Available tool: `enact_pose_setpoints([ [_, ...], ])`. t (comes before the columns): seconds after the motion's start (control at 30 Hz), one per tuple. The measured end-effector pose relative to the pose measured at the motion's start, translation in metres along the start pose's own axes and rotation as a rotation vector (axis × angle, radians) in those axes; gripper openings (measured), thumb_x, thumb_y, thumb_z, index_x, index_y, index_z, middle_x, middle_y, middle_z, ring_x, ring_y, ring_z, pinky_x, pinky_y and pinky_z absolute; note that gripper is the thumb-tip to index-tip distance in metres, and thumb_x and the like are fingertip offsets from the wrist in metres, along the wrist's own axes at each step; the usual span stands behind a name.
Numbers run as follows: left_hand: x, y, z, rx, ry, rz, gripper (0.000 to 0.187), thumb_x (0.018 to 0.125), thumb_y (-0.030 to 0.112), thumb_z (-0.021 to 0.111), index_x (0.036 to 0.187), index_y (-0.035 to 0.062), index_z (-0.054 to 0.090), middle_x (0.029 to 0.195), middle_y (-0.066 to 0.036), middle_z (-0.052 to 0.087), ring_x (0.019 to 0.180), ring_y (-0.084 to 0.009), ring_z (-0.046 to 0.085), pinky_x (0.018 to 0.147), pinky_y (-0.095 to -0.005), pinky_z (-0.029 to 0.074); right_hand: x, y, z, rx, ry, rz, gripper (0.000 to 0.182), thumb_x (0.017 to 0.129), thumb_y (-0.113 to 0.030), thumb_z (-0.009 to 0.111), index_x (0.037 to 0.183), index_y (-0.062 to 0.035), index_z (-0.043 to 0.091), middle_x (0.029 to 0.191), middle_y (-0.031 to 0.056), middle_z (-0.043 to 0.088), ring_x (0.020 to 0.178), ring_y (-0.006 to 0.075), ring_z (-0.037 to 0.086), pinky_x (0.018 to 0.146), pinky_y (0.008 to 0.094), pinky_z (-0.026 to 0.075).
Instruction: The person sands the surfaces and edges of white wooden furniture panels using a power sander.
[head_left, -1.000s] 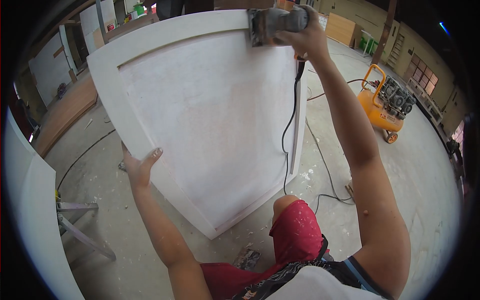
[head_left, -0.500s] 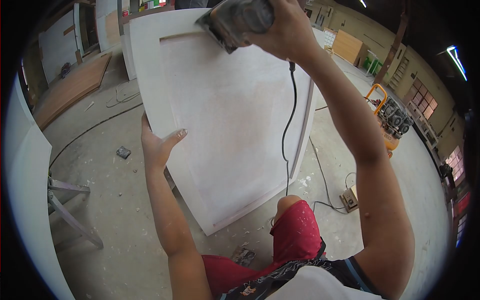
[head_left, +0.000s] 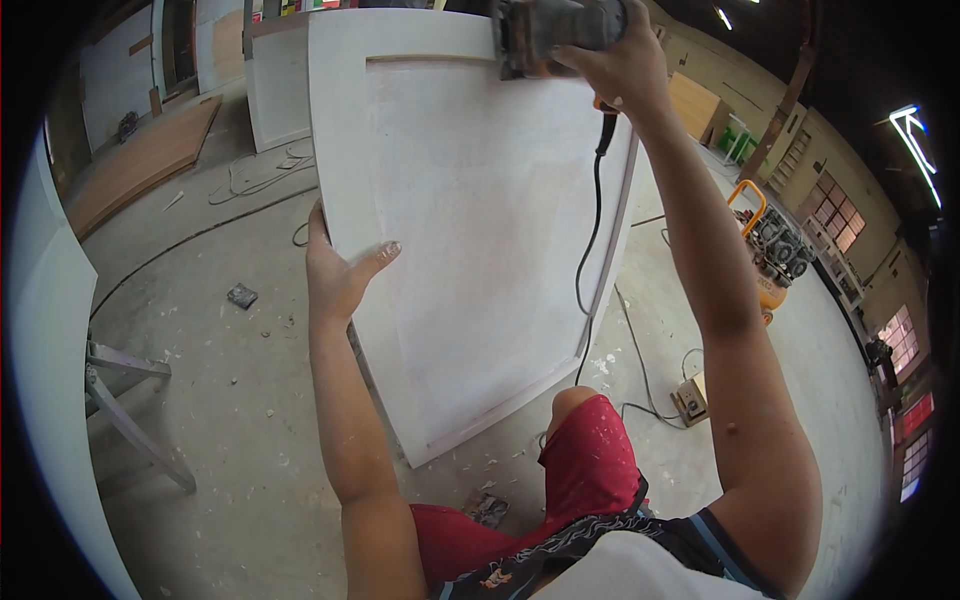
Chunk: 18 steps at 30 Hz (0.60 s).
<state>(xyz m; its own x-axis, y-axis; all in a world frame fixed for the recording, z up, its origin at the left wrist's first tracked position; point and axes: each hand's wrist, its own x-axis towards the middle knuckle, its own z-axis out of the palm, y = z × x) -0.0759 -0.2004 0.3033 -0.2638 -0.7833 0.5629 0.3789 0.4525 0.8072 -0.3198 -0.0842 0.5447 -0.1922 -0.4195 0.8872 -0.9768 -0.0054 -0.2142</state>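
Right hand (head_left: 632, 62) clamped round the dark, boxy power sander (head_left: 555, 38), flat on the smooth white panel's (head_left: 480, 220) top rail; left hand (head_left: 345, 278), dusty-thumbed, grips its straight side edge.

matt, whitish, faintly blotchy panel (head_left: 480, 220)

No words, brands or numbers can be read. To the right of the white panel (head_left: 480, 220), faint marks on the compressor's orange tank (head_left: 770, 293) are too small and blurred to make out. Below the panel, the dark shirt (head_left: 520, 562) bears a printed pattern, with no legible lettering.
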Motion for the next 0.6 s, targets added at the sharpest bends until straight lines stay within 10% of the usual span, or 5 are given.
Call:
enact_pose_setpoints([
  [0.27, -0.001, -0.009, -0.004, 0.061, -0.003, 0.03, 0.081, 0.067, -0.004, 0.078, 0.135, -0.005, 0.034, 0.125, -0.016, 0.049, 0.114, -0.0247, 0.054, 0.092, -0.0357, 0.053, -0.017, -0.104, 0.012, 0.013, -0.185, -0.134, 0.072, 0.073, -0.013, 0.071, 0.137, -0.0149, 0.039, 0.111, 0.0262, 0.05, 0.096, 0.0448, 0.061, 0.083, 0.0472, 0.053],
  [0.3, -0.001, -0.01, -0.002, 0.075, -0.041, 0.032, 0.081, 0.067, -0.004, 0.078, 0.135, -0.005, 0.034, 0.125, -0.016, 0.049, 0.114, -0.0247, 0.054, 0.092, -0.0357, 0.053, -0.023, -0.096, 0.017, 0.001, -0.159, -0.128, 0.075, 0.059, -0.028, 0.081, 0.128, -0.0173, 0.054, 0.116, 0.0264, 0.053, 0.097, 0.0393, 0.064, 0.084, 0.0421, 0.054],
  [0.6, -0.01, -0.029, -0.019, 0.264, 0.195, -0.18, 0.085, 0.068, -0.006, 0.076, 0.14, -0.0042, 0.032, 0.127, -0.016, 0.049, 0.117, -0.0263, 0.052, 0.099, -0.0372, 0.046, -0.003, 0.07, -0.029, 0.06, -0.011, 0.077, 0.078, 0.067, -0.018, 0.077, 0.136, -0.0092, 0.042, 0.109, 0.0294, 0.053, 0.095, 0.0432, 0.062, 0.084, 0.0457, 0.053],
])
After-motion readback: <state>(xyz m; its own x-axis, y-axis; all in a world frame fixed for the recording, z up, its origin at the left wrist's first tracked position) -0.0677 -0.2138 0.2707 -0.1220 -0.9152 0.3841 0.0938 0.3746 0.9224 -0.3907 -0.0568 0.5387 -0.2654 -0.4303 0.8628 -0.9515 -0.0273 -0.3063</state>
